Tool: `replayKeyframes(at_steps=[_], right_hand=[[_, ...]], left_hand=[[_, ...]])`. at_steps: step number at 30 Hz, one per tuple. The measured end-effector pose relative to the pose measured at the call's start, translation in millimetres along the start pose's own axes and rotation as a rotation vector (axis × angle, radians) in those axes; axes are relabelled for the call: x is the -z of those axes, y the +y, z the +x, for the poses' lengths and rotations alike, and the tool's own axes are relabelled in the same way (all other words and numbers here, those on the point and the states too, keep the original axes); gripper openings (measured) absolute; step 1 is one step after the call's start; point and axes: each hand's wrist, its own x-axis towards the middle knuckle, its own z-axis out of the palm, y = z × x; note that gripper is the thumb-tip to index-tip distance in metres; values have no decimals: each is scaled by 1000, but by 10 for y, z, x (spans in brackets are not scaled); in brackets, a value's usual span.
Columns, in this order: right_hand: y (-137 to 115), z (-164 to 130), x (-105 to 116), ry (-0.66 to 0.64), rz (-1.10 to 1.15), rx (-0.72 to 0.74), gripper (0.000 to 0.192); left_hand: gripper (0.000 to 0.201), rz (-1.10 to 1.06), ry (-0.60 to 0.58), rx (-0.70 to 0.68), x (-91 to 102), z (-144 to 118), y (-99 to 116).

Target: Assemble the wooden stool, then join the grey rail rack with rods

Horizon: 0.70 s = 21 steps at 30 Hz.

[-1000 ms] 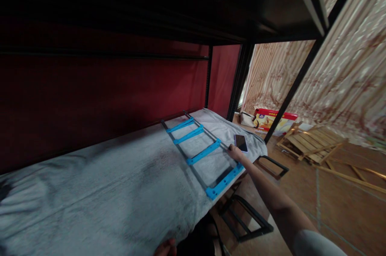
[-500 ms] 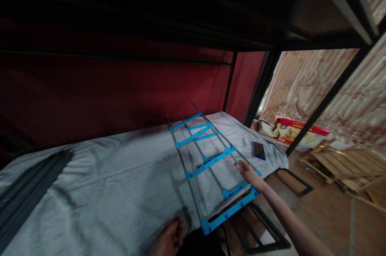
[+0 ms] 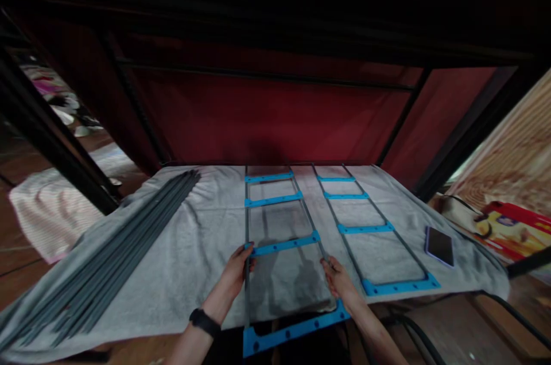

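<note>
Over grey bedding [image 3: 215, 221], gripping a blue-barred frame [image 3: 286, 247], left hand [image 3: 236, 270] plus right hand [image 3: 339, 282] (lookalike frame [image 3: 367, 228] right of it, rods [image 3: 129, 241] left).

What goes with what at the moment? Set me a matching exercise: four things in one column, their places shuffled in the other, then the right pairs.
Things
1. Left grip
2. Right grip
3. Phone
4. Grey rods

Places
A. On the grey cloth, to the right of the right frame
B. On the left rail of the left frame, at the end of a blue crossbar
C. Lying side by side, to the left of the left frame
D. On the right rail of the left frame, between two blue crossbars

Pairs: 1-B, 2-D, 3-A, 4-C
</note>
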Motion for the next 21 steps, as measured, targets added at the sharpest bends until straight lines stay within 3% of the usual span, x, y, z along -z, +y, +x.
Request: replayKeyframes(at_steps=[6, 9, 12, 15, 18, 21], right_hand=[[160, 70, -333, 23, -50, -62, 59], [272, 98, -320, 43, -204, -64, 44], [285, 127, -184, 107, -512, 94, 28], [108, 231, -152, 232, -796, 388, 29], [-189, 466, -469, 237, -921, 622, 39], [-382, 745, -1074, 156, -995, 759, 47]], left_hand=[[20, 137, 71, -28, 189, 193, 19], [17, 187, 73, -31, 220, 227, 30], [19, 243, 86, -62, 253, 239, 17], [19, 322, 126, -82, 293, 266, -10], [19, 359, 138, -60, 321, 309, -30], [19, 370, 125, -36, 339, 360, -41]])
